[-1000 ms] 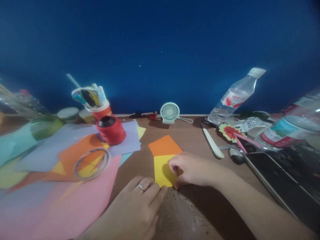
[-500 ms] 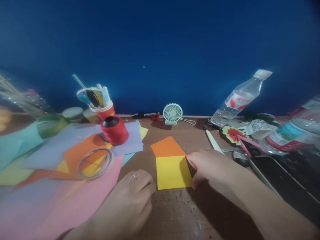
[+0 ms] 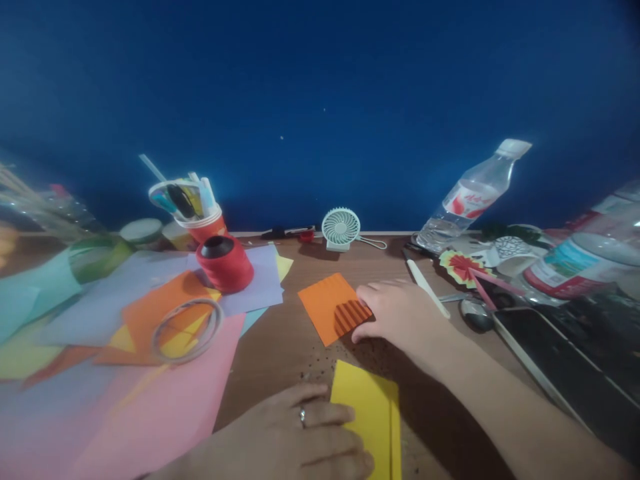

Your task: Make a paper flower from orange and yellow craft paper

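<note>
The orange pleated paper (image 3: 330, 305) lies turned on the brown desk, its folds showing in the shadow at its right side. My right hand (image 3: 395, 310) holds it by the right corner, fingers on the upper edge and thumb on the lower. Nearer to me is a yellow paper (image 3: 367, 393) with a fold line along its right side. My left hand (image 3: 310, 430), wearing a ring, lies over the yellow paper's left part with fingers stretched out and apart. The bottom of the yellow paper runs out of view.
Coloured sheets (image 3: 165, 413), a roll of tape (image 3: 217, 327) and a red thread spool (image 3: 227, 267) lie left. Behind stand a pen cup (image 3: 205, 227) and small fan (image 3: 341, 228). Rightward are a white-handled knife (image 3: 425, 287), paper flower (image 3: 465, 268), phone (image 3: 555, 360) and tilted bottle (image 3: 473, 200).
The yellow paper has come off the orange one and moved toward me, under my left hand, whose fingers have opened. My right hand has shifted from the yellow paper to the orange one.
</note>
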Available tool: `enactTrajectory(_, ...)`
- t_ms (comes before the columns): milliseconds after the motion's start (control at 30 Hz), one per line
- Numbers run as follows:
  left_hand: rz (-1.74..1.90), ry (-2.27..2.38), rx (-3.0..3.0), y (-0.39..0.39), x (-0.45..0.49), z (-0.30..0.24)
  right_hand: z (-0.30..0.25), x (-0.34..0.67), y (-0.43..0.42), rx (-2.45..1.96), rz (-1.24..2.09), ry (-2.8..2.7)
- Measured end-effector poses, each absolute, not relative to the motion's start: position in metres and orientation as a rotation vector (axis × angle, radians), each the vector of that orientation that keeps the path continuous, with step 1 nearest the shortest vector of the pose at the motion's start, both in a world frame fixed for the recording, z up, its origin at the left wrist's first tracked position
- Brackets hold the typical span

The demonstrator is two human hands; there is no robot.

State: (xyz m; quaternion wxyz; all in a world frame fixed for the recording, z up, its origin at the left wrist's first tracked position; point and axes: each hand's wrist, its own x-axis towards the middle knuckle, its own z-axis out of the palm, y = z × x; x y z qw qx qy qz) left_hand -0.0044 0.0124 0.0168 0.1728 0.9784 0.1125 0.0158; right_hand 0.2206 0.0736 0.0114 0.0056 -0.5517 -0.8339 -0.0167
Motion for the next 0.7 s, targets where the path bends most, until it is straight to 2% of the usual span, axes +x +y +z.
enactTrajectory(133,0.023,0.417,2.858,0.016,-0.007,0.011,0.007,0.212,0.066,-1.679,-0.055,-2.424)
enactTrajectory(367,-0.035,0.492,2.963,0.008,-0.004,0.005,0.013,0.214,0.068,-1.731,0.234,-2.241)
enactTrajectory(567,0.0,0.62,2.979,-0.003,0.003,0.003,0.017,0.217,0.054,-1.965,0.901,-2.4)
enactTrajectory(600,-0.011,0.638,2.976,-0.005,0.004,0.003,0.018,0.214,0.048,-2.021,0.902,-2.448)
enactTrajectory(700,-0.073,0.654,2.955,-0.008,0.006,0.006,0.019,0.203,0.034,-2.039,0.6,-2.518)
